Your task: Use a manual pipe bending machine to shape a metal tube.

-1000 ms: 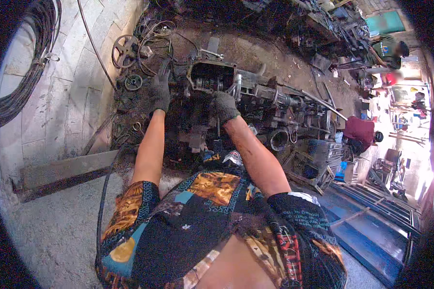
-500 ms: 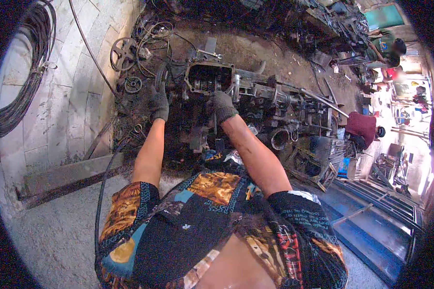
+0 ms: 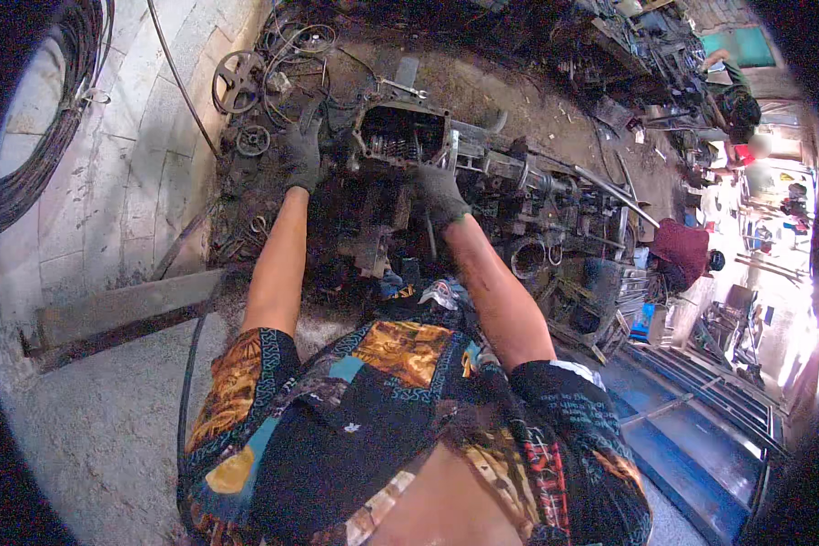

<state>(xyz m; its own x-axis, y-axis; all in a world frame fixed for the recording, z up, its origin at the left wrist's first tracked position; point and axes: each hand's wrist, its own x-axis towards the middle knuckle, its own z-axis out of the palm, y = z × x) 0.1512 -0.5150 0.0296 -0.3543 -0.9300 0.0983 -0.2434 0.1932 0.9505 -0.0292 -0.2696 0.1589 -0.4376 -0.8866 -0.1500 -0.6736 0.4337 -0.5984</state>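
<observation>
My left hand (image 3: 302, 156), in a dark work glove, reaches to the left side of the machine, its fingers stretched out along a dark wheel that they largely cover. My right hand (image 3: 440, 193), in a matching glove, is closed at the near edge of the gearbox housing (image 3: 361, 148). A thin rod (image 3: 431, 238) comes out below this hand; its upper end is hidden in the glove. The housing has no cover, and shafts with gears (image 3: 396, 148) show inside. A wrench (image 3: 404, 88) lies just beyond its far rim.
Spoked wheels (image 3: 238, 82) and tangled cables stand by the wall on the left. Machine parts (image 3: 528, 182) stretch right, with a long metal pipe (image 3: 617, 194). A co-worker in a maroon top (image 3: 681, 253) bends at the right. Blue metal frames (image 3: 682, 409) lie at the lower right.
My left hand has moved farther forward along the wheel. My right hand has shifted slightly right, and the thin rod with it. The gears inside the housing show more plainly.
</observation>
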